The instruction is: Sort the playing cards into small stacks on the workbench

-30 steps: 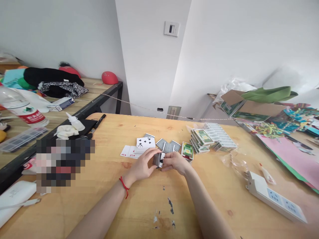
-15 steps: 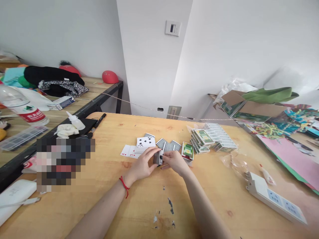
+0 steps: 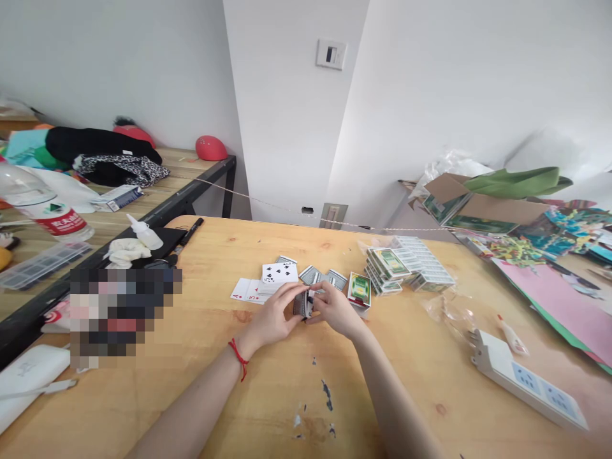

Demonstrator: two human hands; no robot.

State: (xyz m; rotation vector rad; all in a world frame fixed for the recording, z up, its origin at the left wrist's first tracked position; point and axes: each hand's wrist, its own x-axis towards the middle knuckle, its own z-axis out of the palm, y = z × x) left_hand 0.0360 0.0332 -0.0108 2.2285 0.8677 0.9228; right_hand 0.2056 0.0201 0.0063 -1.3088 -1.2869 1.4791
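Note:
Between my two hands, bent playing cards (image 3: 301, 304) stand off the table, with their grey patterned backs to the left. My left hand (image 3: 273, 317) is closed on them from the left, fingers along the top edge and thumb below. From the right my right hand (image 3: 335, 310) grips them too, its fingertips curled at their right side. Just beyond, grey-backed cards (image 3: 313, 275) lie overlapping on the table. A face-up stack topped by the five of spades (image 3: 280, 273) sits to the left, beside a red ace (image 3: 239, 289) and a red three.
A green card box (image 3: 359, 289) stands right of my right hand, with stacked card boxes (image 3: 389, 262) behind it. Further right lie a power strip (image 3: 530, 382) and a glue tube (image 3: 514, 336). At left are a glue bottle (image 3: 144, 233) and a water bottle (image 3: 43, 201).
The cards between my hands are bent more, and my right fingers have shifted slightly at their right side. My left hand has stayed almost in place.

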